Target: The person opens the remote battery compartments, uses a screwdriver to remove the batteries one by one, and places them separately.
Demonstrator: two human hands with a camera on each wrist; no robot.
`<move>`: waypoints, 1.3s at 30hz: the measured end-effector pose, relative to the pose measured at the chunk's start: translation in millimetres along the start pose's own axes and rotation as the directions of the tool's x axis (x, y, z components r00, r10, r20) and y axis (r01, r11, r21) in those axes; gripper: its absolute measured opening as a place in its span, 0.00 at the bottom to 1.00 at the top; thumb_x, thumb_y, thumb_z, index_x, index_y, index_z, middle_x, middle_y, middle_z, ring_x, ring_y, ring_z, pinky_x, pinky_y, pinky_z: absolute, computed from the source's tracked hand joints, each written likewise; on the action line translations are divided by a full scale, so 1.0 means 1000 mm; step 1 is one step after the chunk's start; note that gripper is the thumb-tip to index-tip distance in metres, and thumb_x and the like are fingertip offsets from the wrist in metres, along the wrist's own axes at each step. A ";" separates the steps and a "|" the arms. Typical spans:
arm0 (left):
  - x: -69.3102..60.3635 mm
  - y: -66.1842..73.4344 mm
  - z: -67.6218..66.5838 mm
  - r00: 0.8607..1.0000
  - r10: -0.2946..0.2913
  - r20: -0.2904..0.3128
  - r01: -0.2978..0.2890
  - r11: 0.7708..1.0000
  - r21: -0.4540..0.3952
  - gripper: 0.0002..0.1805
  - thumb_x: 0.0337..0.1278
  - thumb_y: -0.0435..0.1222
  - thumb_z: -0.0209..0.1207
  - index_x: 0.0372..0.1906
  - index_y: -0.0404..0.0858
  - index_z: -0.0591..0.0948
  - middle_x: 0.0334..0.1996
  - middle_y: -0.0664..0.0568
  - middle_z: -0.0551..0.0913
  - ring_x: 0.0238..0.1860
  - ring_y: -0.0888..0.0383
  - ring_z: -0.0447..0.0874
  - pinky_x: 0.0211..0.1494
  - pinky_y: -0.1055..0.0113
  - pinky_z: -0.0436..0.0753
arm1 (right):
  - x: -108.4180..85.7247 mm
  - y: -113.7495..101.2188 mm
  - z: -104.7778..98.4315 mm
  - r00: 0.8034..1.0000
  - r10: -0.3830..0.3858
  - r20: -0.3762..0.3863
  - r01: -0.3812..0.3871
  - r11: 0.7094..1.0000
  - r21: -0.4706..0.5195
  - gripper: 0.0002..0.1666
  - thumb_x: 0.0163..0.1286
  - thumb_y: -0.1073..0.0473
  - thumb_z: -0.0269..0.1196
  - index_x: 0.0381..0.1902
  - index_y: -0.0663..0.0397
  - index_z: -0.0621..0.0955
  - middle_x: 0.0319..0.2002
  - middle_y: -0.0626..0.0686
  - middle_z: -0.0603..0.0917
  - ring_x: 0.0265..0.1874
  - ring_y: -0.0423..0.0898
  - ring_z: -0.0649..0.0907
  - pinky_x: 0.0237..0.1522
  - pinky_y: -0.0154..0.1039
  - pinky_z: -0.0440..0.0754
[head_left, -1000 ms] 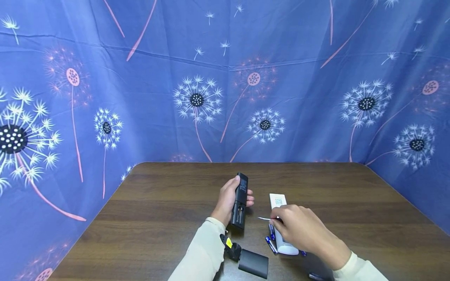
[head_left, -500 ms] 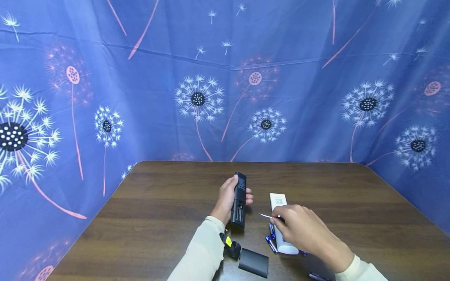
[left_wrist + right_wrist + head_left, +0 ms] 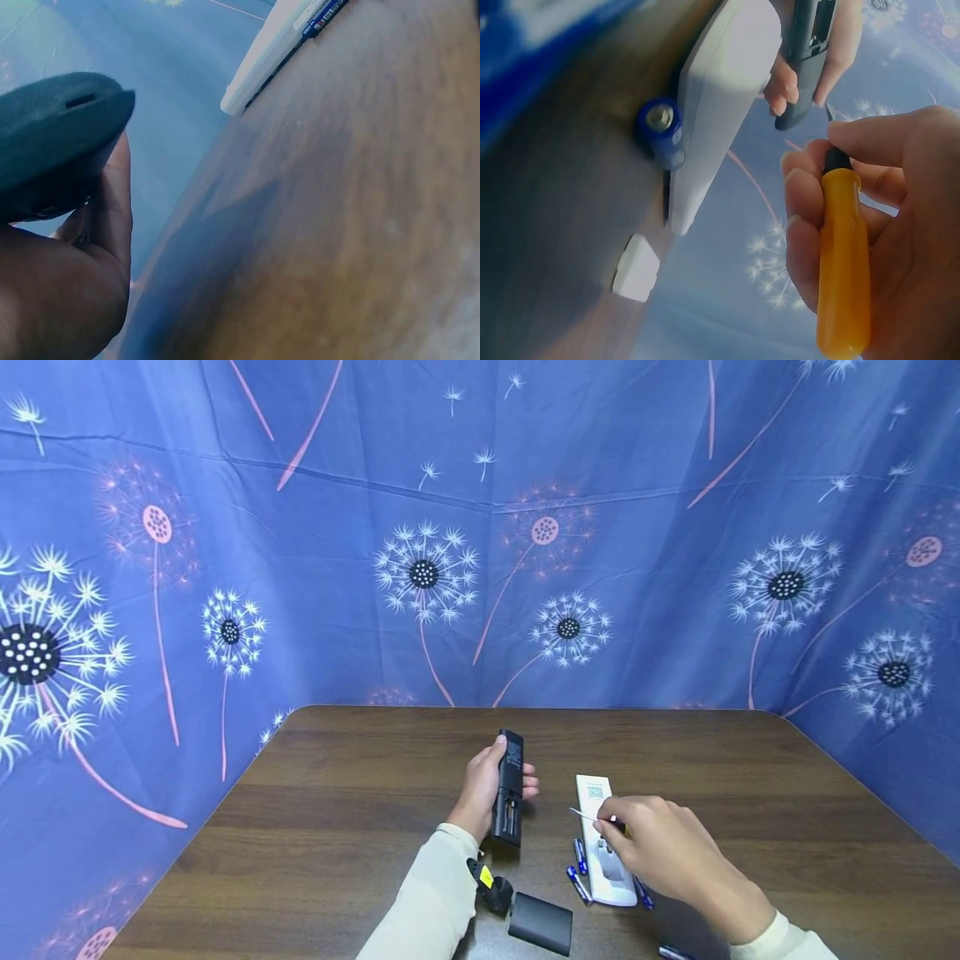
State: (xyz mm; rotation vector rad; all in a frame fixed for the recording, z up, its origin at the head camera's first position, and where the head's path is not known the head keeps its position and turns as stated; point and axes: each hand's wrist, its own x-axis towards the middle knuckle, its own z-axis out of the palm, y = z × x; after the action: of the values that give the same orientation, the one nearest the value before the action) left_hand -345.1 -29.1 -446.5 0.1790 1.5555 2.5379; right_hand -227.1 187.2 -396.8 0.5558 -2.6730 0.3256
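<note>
My left hand (image 3: pixel 478 789) grips a black remote control (image 3: pixel 512 760), its back turned up and its battery compartment uncovered; what lies inside the compartment is too small to tell. In the right wrist view, my right hand (image 3: pixel 922 195) holds a screwdriver (image 3: pixel 842 262) by its yellow handle, fingers and thumb around the black collar. The thin shaft points toward the black remote, apart from it in the head view. Beneath the right hand lies a white remote control (image 3: pixel 594 806), back up, its compartment partly hidden by the fingers. Blue batteries (image 3: pixel 578 885) lie beside it.
A flat black rectangular object (image 3: pixel 541 922) lies near the table's front. Next to the left sleeve is a black piece with a yellow label (image 3: pixel 487 877). A small white cover (image 3: pixel 636 270) rests on the table (image 3: pixel 360 793). A patterned blue cloth (image 3: pixel 480 568) hangs behind.
My right hand has shifted right with the screwdriver, whose tip is now farther from the black remote. More of the white remote's compartment shows. The left hand has barely moved.
</note>
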 end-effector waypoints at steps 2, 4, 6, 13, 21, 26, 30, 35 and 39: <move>-0.001 0.000 0.000 1.000 -0.001 0.003 0.001 1.000 0.005 0.28 0.80 0.49 0.43 0.66 0.29 0.64 0.37 0.37 0.85 0.29 0.51 0.88 0.36 0.55 0.88 | 0.000 0.003 -0.001 1.000 0.011 -0.005 -0.011 1.000 -0.008 0.06 0.65 0.56 0.69 0.31 0.35 0.84 0.25 0.30 0.76 0.20 0.31 0.70 0.20 0.36 0.69; -0.001 0.001 -0.001 1.000 -0.004 0.004 0.004 1.000 0.004 0.28 0.80 0.49 0.43 0.66 0.29 0.64 0.36 0.37 0.85 0.29 0.51 0.88 0.36 0.55 0.88 | 0.000 0.005 -0.001 1.000 0.019 -0.005 -0.019 1.000 -0.012 0.05 0.65 0.55 0.69 0.31 0.36 0.85 0.26 0.30 0.77 0.21 0.32 0.71 0.22 0.38 0.70; -0.001 0.001 -0.001 1.000 -0.009 0.003 0.009 1.000 0.004 0.28 0.80 0.49 0.43 0.66 0.29 0.64 0.35 0.37 0.85 0.29 0.50 0.88 0.36 0.55 0.88 | 0.000 0.007 -0.002 1.000 0.029 -0.003 -0.029 1.000 -0.012 0.05 0.65 0.56 0.69 0.32 0.36 0.85 0.26 0.31 0.78 0.21 0.32 0.72 0.22 0.39 0.71; 0.001 0.005 -0.001 1.000 -0.009 -0.012 0.009 1.000 -0.013 0.28 0.80 0.49 0.43 0.66 0.29 0.64 0.40 0.31 0.84 0.28 0.51 0.87 0.35 0.56 0.88 | 0.004 0.010 -0.007 0.998 0.059 0.003 -0.059 0.998 -0.014 0.03 0.68 0.54 0.67 0.33 0.37 0.85 0.26 0.34 0.80 0.20 0.34 0.71 0.22 0.39 0.70; 0.002 0.005 -0.002 1.000 -0.013 -0.021 0.013 1.000 -0.007 0.29 0.79 0.49 0.44 0.66 0.29 0.64 0.40 0.32 0.84 0.29 0.51 0.88 0.35 0.55 0.88 | 0.003 0.014 -0.009 0.996 0.087 -0.035 -0.088 0.996 -0.032 0.04 0.66 0.55 0.68 0.32 0.35 0.85 0.26 0.37 0.82 0.21 0.37 0.74 0.22 0.45 0.72; 0.000 0.003 -0.001 1.000 -0.021 -0.015 0.021 1.000 -0.011 0.29 0.79 0.49 0.44 0.66 0.28 0.64 0.36 0.37 0.85 0.29 0.50 0.88 0.36 0.55 0.88 | 0.002 0.017 -0.010 0.990 0.129 -0.048 -0.131 0.990 -0.043 0.04 0.67 0.55 0.66 0.33 0.38 0.86 0.26 0.39 0.83 0.22 0.38 0.76 0.22 0.47 0.73; -0.001 0.003 -0.001 0.999 -0.031 -0.015 0.031 1.000 -0.006 0.29 0.79 0.50 0.44 0.67 0.29 0.64 0.35 0.38 0.85 0.29 0.50 0.88 0.36 0.55 0.88 | 0.001 0.020 -0.013 0.986 0.160 -0.036 -0.162 0.986 -0.045 0.04 0.68 0.55 0.65 0.34 0.40 0.86 0.25 0.41 0.82 0.21 0.40 0.74 0.21 0.46 0.72; -0.001 0.003 -0.001 0.999 -0.036 -0.017 0.036 0.999 0.003 0.29 0.79 0.50 0.43 0.67 0.30 0.64 0.35 0.38 0.85 0.30 0.49 0.89 0.37 0.55 0.88 | 0.001 0.024 -0.017 0.984 0.174 -0.026 -0.175 0.984 -0.041 0.03 0.68 0.55 0.65 0.35 0.41 0.86 0.26 0.41 0.83 0.22 0.40 0.76 0.21 0.47 0.72; -0.001 0.003 0.000 0.999 -0.040 -0.014 0.040 0.999 0.009 0.29 0.79 0.50 0.43 0.67 0.30 0.64 0.36 0.38 0.85 0.30 0.49 0.89 0.38 0.55 0.88 | 0.001 0.029 -0.019 0.983 0.185 -0.010 -0.185 0.982 -0.036 0.03 0.68 0.55 0.65 0.35 0.41 0.86 0.24 0.40 0.81 0.20 0.40 0.74 0.21 0.45 0.70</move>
State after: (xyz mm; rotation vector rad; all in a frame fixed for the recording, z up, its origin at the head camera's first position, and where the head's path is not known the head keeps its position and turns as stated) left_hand -344.5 -31.0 -444.0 0.1299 1.5598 2.5077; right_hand -234.3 218.3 -383.8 0.2945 -2.7239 0.3288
